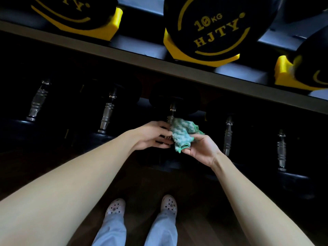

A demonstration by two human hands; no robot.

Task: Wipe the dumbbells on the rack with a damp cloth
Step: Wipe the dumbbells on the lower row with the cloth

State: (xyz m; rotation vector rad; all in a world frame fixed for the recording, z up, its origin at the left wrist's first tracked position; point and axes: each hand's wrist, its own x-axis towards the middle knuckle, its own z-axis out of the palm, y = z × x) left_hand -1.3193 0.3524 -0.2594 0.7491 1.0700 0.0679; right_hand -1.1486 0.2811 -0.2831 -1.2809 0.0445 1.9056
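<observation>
Landmark: the 10 kg dumbbell [213,31], black with yellow lettering, seated in a yellow cradle [179,48] on the upper shelf [124,54].

Straight below the 10 kg dumbbell, on the dim lower tier: a black dumbbell [175,96] with a steel handle [170,118].

Left hand [156,135], below the 10 kg dumbbell and slightly to its left: wraps curled fingers round the lower part of that handle and grips it.

Right hand [200,150], directly below the 10 kg dumbbell: lies palm up, fingers drawn in narrow, and pinches a green-and-white cloth [182,134] between thumb and fingers.

Cloth, likewise straight below the 10 kg dumbbell: bunched up, pressed against the right side of the handle, lodged between both hands and touching the left fingertips.

Below and left of the 10 kg dumbbell, same lower tier: a near left handle [107,112] and a far left handle [38,102], both steel, heads lost in shadow.

Below and right of the 10 kg dumbbell: a near right handle [228,134] and a far right handle [282,150].

Left of the 10 kg dumbbell, same shelf, well apart: a neighbouring weight [71,13], cut off by the top edge.

Far below the 10 kg dumbbell: pale clogs [115,208] with holes, light blue trouser legs [113,231], dark wooden floor [195,228].
</observation>
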